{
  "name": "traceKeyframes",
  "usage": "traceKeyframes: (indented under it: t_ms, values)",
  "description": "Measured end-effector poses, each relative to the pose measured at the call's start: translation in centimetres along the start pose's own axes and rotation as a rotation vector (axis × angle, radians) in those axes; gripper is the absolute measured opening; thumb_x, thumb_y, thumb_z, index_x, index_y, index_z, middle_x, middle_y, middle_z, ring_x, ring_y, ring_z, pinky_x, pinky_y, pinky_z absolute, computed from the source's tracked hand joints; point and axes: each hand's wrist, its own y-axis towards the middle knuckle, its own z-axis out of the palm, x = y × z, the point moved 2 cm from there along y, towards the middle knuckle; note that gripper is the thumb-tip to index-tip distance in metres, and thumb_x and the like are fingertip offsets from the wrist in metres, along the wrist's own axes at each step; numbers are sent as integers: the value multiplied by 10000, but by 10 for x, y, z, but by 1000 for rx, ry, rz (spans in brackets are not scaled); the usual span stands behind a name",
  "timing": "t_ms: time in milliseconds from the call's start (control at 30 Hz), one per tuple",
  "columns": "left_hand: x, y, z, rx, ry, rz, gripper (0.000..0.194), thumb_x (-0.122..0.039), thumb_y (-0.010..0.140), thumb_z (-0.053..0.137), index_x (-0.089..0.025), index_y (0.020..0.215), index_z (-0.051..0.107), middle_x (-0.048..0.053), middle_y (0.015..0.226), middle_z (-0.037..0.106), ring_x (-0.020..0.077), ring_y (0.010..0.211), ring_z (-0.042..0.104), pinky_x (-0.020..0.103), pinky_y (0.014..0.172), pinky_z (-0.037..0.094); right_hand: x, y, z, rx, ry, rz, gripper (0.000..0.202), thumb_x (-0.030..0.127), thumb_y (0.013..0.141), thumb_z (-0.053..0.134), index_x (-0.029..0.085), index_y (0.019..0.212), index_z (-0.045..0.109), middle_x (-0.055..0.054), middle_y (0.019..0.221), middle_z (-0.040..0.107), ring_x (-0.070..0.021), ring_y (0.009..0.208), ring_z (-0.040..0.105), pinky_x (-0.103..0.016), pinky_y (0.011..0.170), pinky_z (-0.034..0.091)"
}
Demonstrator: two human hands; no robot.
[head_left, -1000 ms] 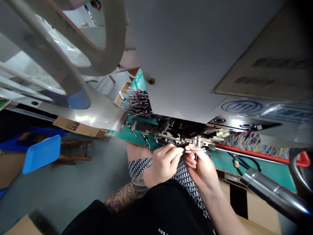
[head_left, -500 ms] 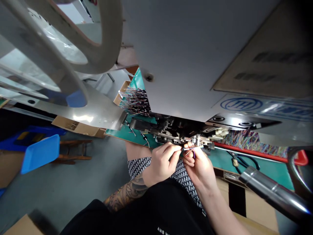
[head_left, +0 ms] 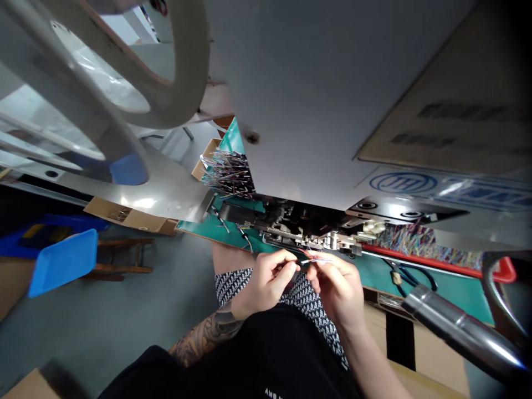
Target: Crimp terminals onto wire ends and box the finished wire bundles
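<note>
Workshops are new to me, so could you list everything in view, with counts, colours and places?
machine: 1, pale grey, overhead
thin wires: several, including red and white, between the hands
wire pile: 1, mostly dark, left of the machine
long tray: 1, red, right on the table
loose wires: uncountable, multicoloured, in the long tray
table: 1, green, under the machine
metal tube: 1, silver, lower right
plastic tray: 1, blue, far left
wooden stand: 1, brown, left
boxes: several, brown cardboard, left and lower right
top: 1, black, on the person
shorts: 1 pair, black-and-white, on the person
left hand: 1, bare, pinching the wires
right hand: 1, bare, fingers at the wires
</note>
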Motion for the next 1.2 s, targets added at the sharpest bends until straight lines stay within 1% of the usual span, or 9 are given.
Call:
traceKeyframes:
  t_ms: [67,133,200,333,467,667,833,1033,1200]
  values:
    - [-2,-1,-1,1,33,-2,256,-325,1068,577,-152,911,681,19,695,634,124,586,552,238,526,414,3,-4,-3,-19,-68,-52,211,345,901,797,218,1042,889,-46,676,737,-133,498,578,-247,470,441]
    - [-5,0,-1,14,104,24,242,-305,1063,578,-155,899,674,10,690,619,116,578,527,240,533,395,6,-6,-4,2,-121,-68,225,375,896,808,223,1041,889,-48,680,740,-143,499,593,-251,460,460]
    - [-8,0,-1,11,186,61,220,-266,1055,574,-161,888,671,-2,680,597,109,574,511,245,549,388,9,-6,-4,-2,-191,-81,222,400,893,818,212,986,888,-46,657,730,-141,484,590,-249,451,465]
    - [-8,2,1,-57,306,163,162,-214,1042,563,-171,928,669,22,759,656,133,654,592,258,608,444,8,-2,-4,-109,-296,-120,251,426,910,816,189,842,865,-51,647,731,-141,473,593,-254,445,480]
    - [-3,3,5,-140,404,238,152,-203,1051,551,-178,932,643,31,784,661,140,679,615,260,617,457,-4,6,-4,-104,-196,-137,269,448,960,778,204,885,863,-48,681,737,-153,487,598,-276,447,480]
    - [3,3,6,-165,464,248,125,-195,1052,553,-187,954,629,32,809,678,143,687,633,260,622,474,-15,13,-2,-107,-117,-107,409,419,976,771,208,626,753,-49,664,718,-123,450,514,-277,425,395]
    - [6,2,7,-165,464,236,102,-193,1047,568,-190,977,642,38,834,700,152,727,674,253,633,508,-17,12,-2,-160,-133,-123,405,435,977,769,208,642,770,-43,651,705,-129,466,500,-288,446,383]
    - [7,2,7,-180,452,221,114,-194,1050,567,-185,972,650,45,837,719,149,726,694,239,639,543,-18,12,-1,-149,-145,-115,400,425,984,767,211,647,768,-24,611,677,-125,455,504,-279,449,374]
    - [3,5,4,-187,486,243,146,-198,1063,547,-183,1004,680,52,866,757,160,738,714,265,670,551,-17,13,-1,-148,-181,-133,374,452,964,787,209,680,801,-34,622,712,-128,442,535,-275,437,405]
